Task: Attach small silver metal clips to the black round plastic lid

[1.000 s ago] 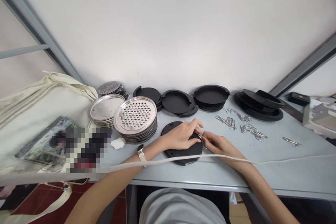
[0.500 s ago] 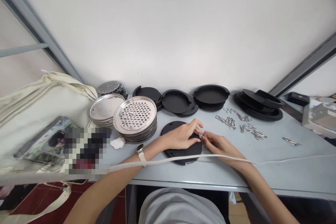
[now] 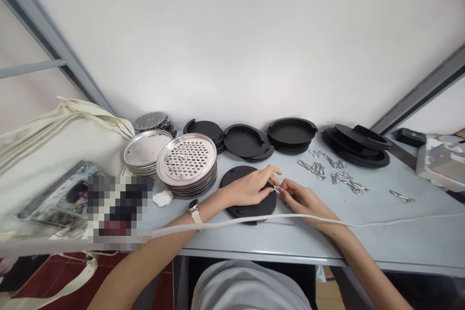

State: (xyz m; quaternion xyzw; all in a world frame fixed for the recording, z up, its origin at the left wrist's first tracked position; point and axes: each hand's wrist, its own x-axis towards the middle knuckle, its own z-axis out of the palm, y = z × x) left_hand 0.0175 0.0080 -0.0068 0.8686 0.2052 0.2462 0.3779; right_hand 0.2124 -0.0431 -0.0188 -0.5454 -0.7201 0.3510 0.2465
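A round black lid-like disc point(image 3: 254, 210) with small slots lies flat on the table beneath my left hand point(image 3: 250, 188). The thumb and fingertips of that hand come together at the disc's right edge, against a small shiny metal clip point(image 3: 276, 189). From the other side my right hand point(image 3: 300, 198) pinches the same clip between thumb and forefinger. Its far end is hidden by the fingers. Similar loose metal clips point(image 3: 350, 181) lie in small groups to the right.
Perforated metal grater discs point(image 3: 192, 160) are stacked at left beside plain metal discs point(image 3: 147, 150). Black round trays point(image 3: 292, 133) stand in piles along the wall. A white cable point(image 3: 232, 223) crosses in front of my arms. A cream bag point(image 3: 47, 150) occupies the left end.
The metal clip has turned between my fingertips and its loop shows more plainly. The black disc has shifted slightly left and away from me under my left hand.
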